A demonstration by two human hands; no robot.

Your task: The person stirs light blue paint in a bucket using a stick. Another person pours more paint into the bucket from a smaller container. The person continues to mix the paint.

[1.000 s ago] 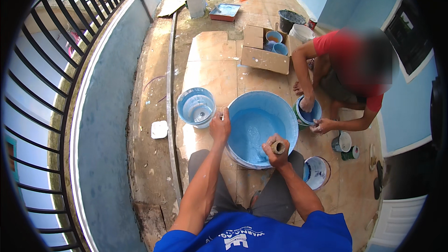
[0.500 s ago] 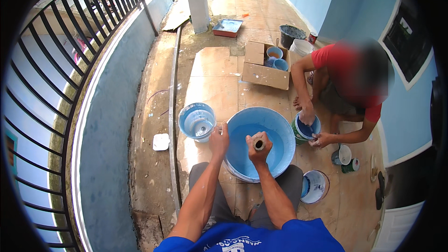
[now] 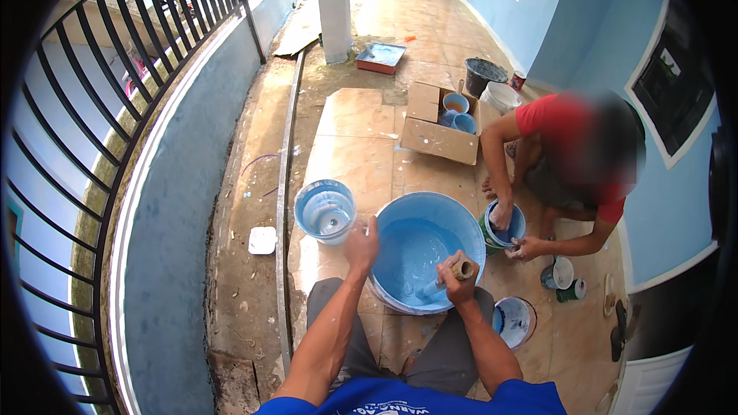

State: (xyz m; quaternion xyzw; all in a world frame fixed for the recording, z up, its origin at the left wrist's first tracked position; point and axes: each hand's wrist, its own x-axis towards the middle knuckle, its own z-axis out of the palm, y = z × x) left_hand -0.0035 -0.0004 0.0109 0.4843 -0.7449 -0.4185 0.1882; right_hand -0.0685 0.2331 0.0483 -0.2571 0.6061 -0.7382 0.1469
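**Floor surface and items resting on it**

The tiled floor (image 3: 361, 127) is beige, with paint stains. A large blue basin (image 3: 427, 250) holding light blue paint stands on it. Just beside the basin, to its left, stands a small blue bucket (image 3: 324, 211). A white square lid (image 3: 262, 240) lies further left, on the rough concrete strip. A cardboard box (image 3: 442, 127) containing small tubs sits further back. A blue paint tray (image 3: 380, 57) lies near the white pillar (image 3: 334, 4). A dark bucket (image 3: 485, 74) stands by the blue wall.

Blue short-sleeved shirt with white print across the chest, dark grey trousers, bare forearms
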